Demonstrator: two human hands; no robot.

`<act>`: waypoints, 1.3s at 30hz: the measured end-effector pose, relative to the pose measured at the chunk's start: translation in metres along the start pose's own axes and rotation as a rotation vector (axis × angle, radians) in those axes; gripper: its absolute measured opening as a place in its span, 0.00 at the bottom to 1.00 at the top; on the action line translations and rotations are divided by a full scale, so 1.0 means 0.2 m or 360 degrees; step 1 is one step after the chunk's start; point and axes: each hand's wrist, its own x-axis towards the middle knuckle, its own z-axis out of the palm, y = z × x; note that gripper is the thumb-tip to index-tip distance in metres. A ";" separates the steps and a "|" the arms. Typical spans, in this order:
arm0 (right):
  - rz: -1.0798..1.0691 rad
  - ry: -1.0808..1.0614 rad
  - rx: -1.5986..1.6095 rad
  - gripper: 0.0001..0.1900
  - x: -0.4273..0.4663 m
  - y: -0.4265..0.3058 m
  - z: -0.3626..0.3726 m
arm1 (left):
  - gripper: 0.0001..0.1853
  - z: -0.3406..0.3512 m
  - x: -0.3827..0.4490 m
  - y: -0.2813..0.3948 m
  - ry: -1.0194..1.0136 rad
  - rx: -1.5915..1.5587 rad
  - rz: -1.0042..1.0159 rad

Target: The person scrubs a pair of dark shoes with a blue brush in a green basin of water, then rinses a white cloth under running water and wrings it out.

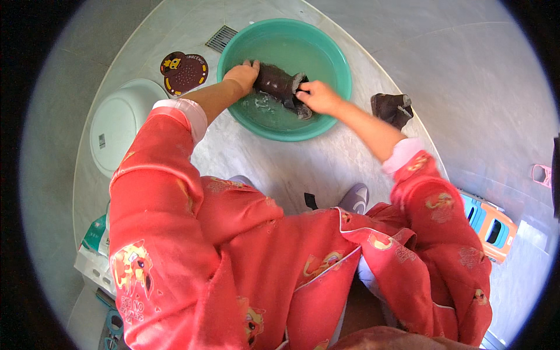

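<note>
A wet dark brown boot (275,82) with a pale grey lining lies on its side in a green plastic basin (343,94). Cloudy water (302,50) stands in the basin around it. My left hand (243,76) grips the boot's left end, its fingertips over the dark surface. At the other end, my right hand (321,97) has thumb and fingers closed on the edge of the opening, beside the lining. The boot's underside is hidden. Right of the basin, a second dark boot (387,109) rests on the floor, partly behind my right forearm.
A brown patterned insole-like mat (188,76) and an overturned pale basin (113,127) lie to the left. A floor drain (221,38) is behind the green basin. An orange and blue plastic stool (492,229) stands at the right, near a curved floor edge (420,120).
</note>
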 end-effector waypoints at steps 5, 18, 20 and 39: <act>-0.0284 -0.0428 -0.0662 0.17 -0.16 0.06 -0.48 | 0.39 0.00 0.00 -0.02 -0.0005 -0.0034 -0.0073; -0.0431 -0.0099 -0.0745 0.15 -0.14 0.08 -0.26 | 0.33 -0.03 -0.02 0.02 0.0011 0.0008 0.0004; -0.0336 0.0039 -0.0738 0.13 -0.05 0.02 -0.08 | 0.41 -0.01 0.00 0.02 -0.0025 0.0034 -0.0007; -0.0012 0.0280 -0.0502 0.15 -0.06 0.03 -0.01 | 0.29 -0.02 0.01 0.02 -0.0005 -0.0040 -0.0002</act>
